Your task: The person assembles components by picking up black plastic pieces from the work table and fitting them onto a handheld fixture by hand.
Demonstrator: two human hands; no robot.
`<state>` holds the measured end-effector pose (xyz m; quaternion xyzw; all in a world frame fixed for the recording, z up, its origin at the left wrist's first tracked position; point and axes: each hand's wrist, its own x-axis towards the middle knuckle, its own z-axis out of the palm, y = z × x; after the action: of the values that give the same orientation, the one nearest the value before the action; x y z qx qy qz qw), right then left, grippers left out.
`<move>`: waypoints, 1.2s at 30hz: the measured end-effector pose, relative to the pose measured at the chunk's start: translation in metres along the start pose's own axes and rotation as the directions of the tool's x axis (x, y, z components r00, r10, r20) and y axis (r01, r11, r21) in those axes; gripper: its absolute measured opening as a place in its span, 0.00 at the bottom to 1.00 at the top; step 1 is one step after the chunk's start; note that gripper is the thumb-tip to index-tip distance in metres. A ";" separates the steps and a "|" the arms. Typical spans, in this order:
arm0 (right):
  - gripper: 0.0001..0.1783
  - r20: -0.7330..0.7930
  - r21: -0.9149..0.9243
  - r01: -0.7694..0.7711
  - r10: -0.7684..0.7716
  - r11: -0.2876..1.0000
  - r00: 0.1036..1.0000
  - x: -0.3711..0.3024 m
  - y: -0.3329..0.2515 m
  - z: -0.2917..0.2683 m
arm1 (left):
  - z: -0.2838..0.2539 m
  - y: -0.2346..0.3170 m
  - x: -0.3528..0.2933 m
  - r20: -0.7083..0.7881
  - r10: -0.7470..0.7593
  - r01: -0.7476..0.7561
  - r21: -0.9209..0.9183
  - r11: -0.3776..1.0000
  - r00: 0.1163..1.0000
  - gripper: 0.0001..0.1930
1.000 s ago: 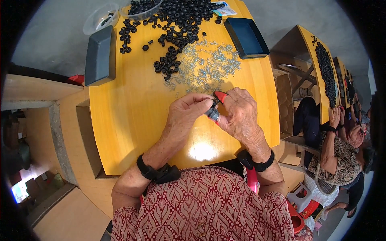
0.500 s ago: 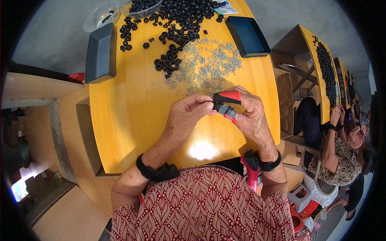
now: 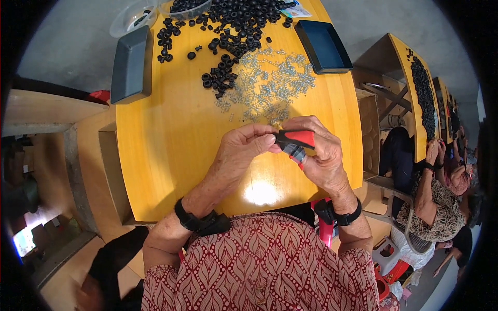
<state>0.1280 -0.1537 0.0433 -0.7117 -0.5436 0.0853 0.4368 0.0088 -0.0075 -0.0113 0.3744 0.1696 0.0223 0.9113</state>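
Note:
My left hand (image 3: 244, 147) is closed in a pinch, thumb against forefinger, on a small black part (image 3: 276, 137) that is mostly hidden. My right hand (image 3: 324, 153) meets it from the other side, closed at the same part. What look like red-and-black finger covers (image 3: 301, 138) sit on its forefinger and thumb. Both hands are above the yellow table (image 3: 176, 155). Just beyond them a spread of small silver metal pieces (image 3: 270, 85) lies on the wood. Behind and left of these are loose round black parts (image 3: 220, 75) and a larger heap (image 3: 244, 20).
Dark trays stand at the far left (image 3: 132, 65) and far right (image 3: 322, 46). Clear plastic tubs (image 3: 132, 18) are at the back left. Another person (image 3: 433, 202) sits at a neighbouring table on the right. A person's dark sleeve (image 3: 116, 259) shows at lower left.
My right hand has tilted and come slightly nearer my left, and the fingertips remain together. A person's dark sleeve and blurred hand have come in at the lower left.

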 end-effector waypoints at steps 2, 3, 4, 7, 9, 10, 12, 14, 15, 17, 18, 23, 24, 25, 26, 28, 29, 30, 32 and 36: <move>0.17 -0.058 0.011 -0.078 0.079 0.997 0.995 -0.002 0.003 0.002 | 0.000 0.000 0.000 0.010 -0.001 0.001 -0.003 1.000 1.000 0.14; 0.17 -0.057 0.012 -0.078 0.078 0.997 0.995 -0.003 0.003 0.002 | -0.001 0.001 0.000 0.019 -0.001 0.001 -0.005 1.000 1.000 0.14; 0.18 -0.057 0.025 -0.102 0.103 0.995 0.993 -0.004 0.004 0.002 | -0.001 0.001 0.000 0.017 -0.001 0.001 -0.006 1.000 1.000 0.14; 0.19 -0.058 0.044 -0.151 0.153 0.988 0.987 -0.006 0.006 0.003 | 0.000 0.000 0.000 0.019 0.016 -0.017 0.017 1.000 1.000 0.14; 0.18 -0.059 0.049 -0.176 0.179 0.983 0.982 -0.006 0.006 0.003 | 0.000 0.000 0.000 0.009 0.003 -0.003 0.028 1.000 1.000 0.14; 0.18 -0.061 0.072 -0.181 0.186 0.981 0.981 -0.007 0.006 0.004 | 0.000 0.000 0.000 0.009 0.002 -0.002 0.027 1.000 1.000 0.14; 0.18 -0.061 0.096 -0.188 0.194 0.978 0.979 -0.009 0.005 0.004 | 0.000 -0.001 0.001 0.016 -0.006 0.007 -0.017 1.000 1.000 0.14; 0.17 -0.055 0.167 -0.204 0.215 0.965 0.975 -0.010 0.005 0.003 | 0.001 0.000 0.001 0.014 -0.011 0.011 -0.015 1.000 1.000 0.14; 0.17 -0.055 0.168 -0.205 0.216 0.964 0.975 -0.010 0.005 0.003 | 0.002 0.001 0.001 0.012 -0.016 0.016 -0.010 1.000 1.000 0.14; 0.17 -0.052 0.226 -0.227 0.244 0.947 0.968 -0.011 0.004 0.002 | 0.002 0.002 0.001 0.009 -0.024 0.024 -0.007 1.000 1.000 0.14; 0.17 -0.052 0.226 -0.227 0.245 0.947 0.968 -0.011 0.004 0.003 | 0.002 0.002 0.001 0.006 -0.030 0.030 -0.004 1.000 1.000 0.14; 0.18 -0.065 0.219 -0.248 0.268 0.944 0.961 -0.012 0.004 0.005 | 0.002 0.000 0.001 0.015 -0.021 0.021 0.011 1.000 1.000 0.14; 0.18 -0.066 0.219 -0.249 0.269 0.944 0.961 -0.012 0.003 0.005 | 0.002 0.000 0.001 0.019 -0.017 0.017 0.017 1.000 1.000 0.14; 0.18 -0.084 0.132 -0.223 0.235 0.966 0.968 -0.011 0.001 0.005 | 0.003 0.000 0.000 0.019 -0.018 0.017 0.017 1.000 1.000 0.14; 0.18 -0.100 0.043 -0.197 0.201 0.979 0.975 -0.010 -0.001 0.005 | 0.005 0.000 0.000 0.018 -0.014 0.014 0.026 1.000 1.000 0.13; 0.18 -0.109 0.028 -0.166 0.168 0.986 0.980 -0.009 -0.001 0.008 | 0.005 0.001 -0.001 0.015 -0.010 0.009 0.036 0.999 1.000 0.13; 0.17 -0.117 0.012 -0.134 0.135 0.991 0.984 -0.009 0.000 0.009 | 0.003 0.000 -0.001 0.008 -0.013 0.013 0.036 0.999 1.000 0.13; 0.17 -0.118 0.012 -0.135 0.135 0.991 0.984 -0.010 0.002 0.009 | 0.002 0.000 -0.001 0.001 -0.017 0.017 0.035 0.999 1.000 0.13; 0.17 -0.110 0.166 -0.214 0.233 0.963 0.966 -0.013 0.005 0.011 | 0.002 0.001 0.000 0.008 -0.026 0.025 0.036 0.999 1.000 0.13; 0.17 -0.104 0.235 -0.213 0.243 0.948 0.964 -0.013 0.006 0.010 | 0.003 0.001 -0.001 0.014 -0.024 0.024 0.049 0.999 1.000 0.13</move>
<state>0.1209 -0.1595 0.0278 -0.7206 -0.4146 0.1485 0.5355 0.0092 -0.0090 -0.0079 0.3945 0.1680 0.0045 0.9034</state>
